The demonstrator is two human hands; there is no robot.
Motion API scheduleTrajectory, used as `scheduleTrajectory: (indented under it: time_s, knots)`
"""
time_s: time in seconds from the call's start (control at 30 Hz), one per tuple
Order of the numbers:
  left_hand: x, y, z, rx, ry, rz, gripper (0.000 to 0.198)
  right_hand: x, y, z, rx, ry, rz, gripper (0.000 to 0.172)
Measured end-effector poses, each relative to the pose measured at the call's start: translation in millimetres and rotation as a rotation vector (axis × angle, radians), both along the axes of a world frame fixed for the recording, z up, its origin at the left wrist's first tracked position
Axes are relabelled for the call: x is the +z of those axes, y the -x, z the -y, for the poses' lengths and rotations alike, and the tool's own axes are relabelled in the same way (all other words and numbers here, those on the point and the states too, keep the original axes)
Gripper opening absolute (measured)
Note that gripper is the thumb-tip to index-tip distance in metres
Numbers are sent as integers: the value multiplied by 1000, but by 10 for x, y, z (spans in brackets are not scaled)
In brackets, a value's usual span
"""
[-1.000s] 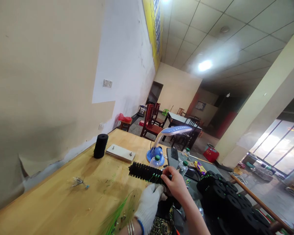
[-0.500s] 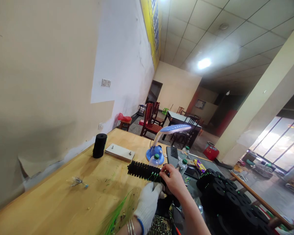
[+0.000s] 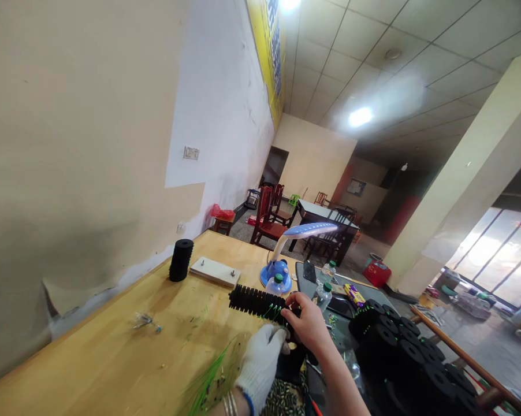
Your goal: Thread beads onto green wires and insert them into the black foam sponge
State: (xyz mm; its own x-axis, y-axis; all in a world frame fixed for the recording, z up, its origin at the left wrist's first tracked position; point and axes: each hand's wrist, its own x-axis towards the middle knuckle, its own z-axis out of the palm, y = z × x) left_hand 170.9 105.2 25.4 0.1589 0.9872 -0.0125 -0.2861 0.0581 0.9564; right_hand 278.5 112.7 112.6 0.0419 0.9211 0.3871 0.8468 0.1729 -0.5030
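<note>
A ridged black foam roll (image 3: pixel 254 303) points away to the left above the table, with thin green lines and small pale green bits along its near side. My bare right hand (image 3: pixel 306 319) has thumb and fingers closed at the roll's right end; the fingertips are partly hidden. Just below, my left hand (image 3: pixel 259 357), in a white knitted glove, has its fingers pressed together. What they grip is hidden by the hands and dark shapes. Loose green line (image 3: pixel 209 378) lies left of the glove. Under the hands sits a pile of small dark metallic pieces (image 3: pixel 285 398).
A black roll (image 3: pixel 181 261) stands by the wall, beside a white board with two pegs (image 3: pixel 215 271). Behind my hands are a blue lamp (image 3: pixel 274 274) and bottles (image 3: pixel 323 296). Several black rolls (image 3: pixel 410 352) are heaped at right. A clear plastic scrap (image 3: pixel 144 321) lies left.
The view has shifted slightly, so the tabletop things appear a little further right. Both hands keep nearly the same pose at the roll.
</note>
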Motion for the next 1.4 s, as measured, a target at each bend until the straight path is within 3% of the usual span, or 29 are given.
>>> scheduleTrajectory:
  time_s: [0.17,0.3,0.4,0.53,0.67,0.83,1.07,1.23,1.4]
  knots:
    - [-39,113,113,18,-108,-199,23,2,-16,-86,-23,3,-7,10]
    - [-63,239,247,-11,-164,-388,23,-76,42,93,-94,-118,-26,18]
    - [-202,352,314,-15,-280,-535,19,-307,172,392,-193,-221,-170,32]
    - [-526,462,334,143,-599,-741,20,-742,431,601,-133,-51,-430,41]
    - [-723,536,377,308,-805,-866,21,-1012,624,403,-124,-19,-730,54]
    - [-783,610,449,312,-841,-945,21,-1085,733,108,-103,7,-980,55]
    - [-920,763,460,364,-956,-1010,31,-1133,789,216,-11,77,-1075,50]
    - [-822,980,469,474,-1039,-885,37,-1184,708,417,-34,69,-1159,58]
    - [-341,1048,495,448,-1043,-877,40,-1222,720,492,70,72,-1190,54]
